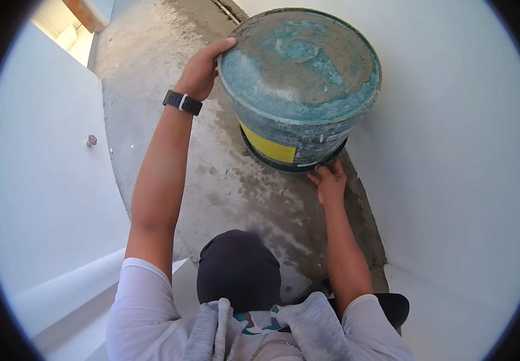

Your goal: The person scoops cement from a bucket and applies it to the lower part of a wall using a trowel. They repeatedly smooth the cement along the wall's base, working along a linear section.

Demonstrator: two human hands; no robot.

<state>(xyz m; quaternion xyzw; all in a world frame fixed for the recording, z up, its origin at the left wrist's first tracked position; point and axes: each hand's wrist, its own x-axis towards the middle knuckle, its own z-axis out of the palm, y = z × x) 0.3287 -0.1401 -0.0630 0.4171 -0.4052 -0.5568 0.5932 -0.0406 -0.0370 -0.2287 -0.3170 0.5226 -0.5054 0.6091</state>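
Observation:
A large teal bucket (pixel 278 129) is turned bottom up, its round base smeared with grey cement and facing me. A yellow label (pixel 267 144) runs around its side. My left hand (pixel 201 71) grips the upper left edge of the base, with the thumb on top and the other fingers partly hidden behind the side. Down at the bucket's lower rim, the fingers of my right hand (pixel 331 182) curl around the edge, their tips partly out of sight. A black watch (pixel 182 102) is on my left wrist.
Wet, stained concrete floor (pixel 224 180) lies beneath the bucket. White walls (pixel 452 150) stand close on both sides. A small red valve handle (pixel 91 141) sticks out of the left wall. A pipe (pixel 227 11) lies along the floor at the far end, and a bright opening (pixel 67 36) is at upper left.

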